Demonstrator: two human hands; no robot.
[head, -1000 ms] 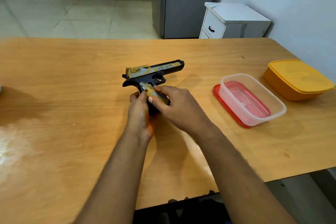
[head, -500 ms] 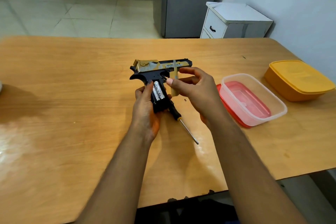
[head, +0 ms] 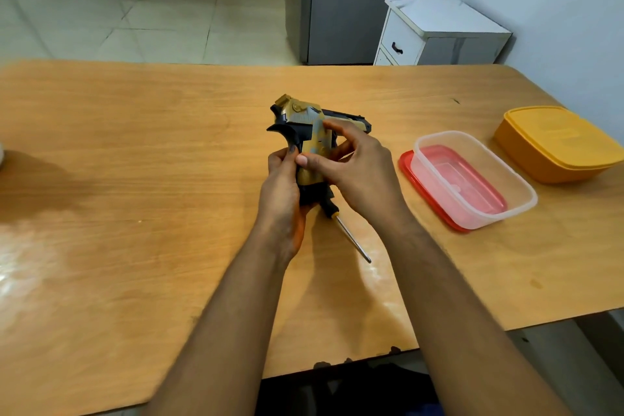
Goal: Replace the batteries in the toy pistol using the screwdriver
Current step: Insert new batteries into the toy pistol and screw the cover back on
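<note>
A black and gold toy pistol (head: 305,118) stands grip-down over the middle of the wooden table (head: 135,179). My left hand (head: 282,193) grips its handle from the left. My right hand (head: 354,169) pinches the gold battery cover (head: 315,152) and holds it against the side of the grip, hiding the batteries. A screwdriver (head: 347,233) lies on the table just under my hands, its black handle partly hidden and its metal shaft pointing toward me and to the right.
A clear plastic box (head: 472,176) sits on its red lid (head: 410,172) to the right of my hands. A closed yellow box (head: 557,142) stands further right near the wall. A white drawer unit (head: 439,34) stands beyond the table.
Half a second ago the cover was held away from the grip and the batteries showed. Now my right hand has brought the cover back onto the grip, and the pistol has tilted more upright.
</note>
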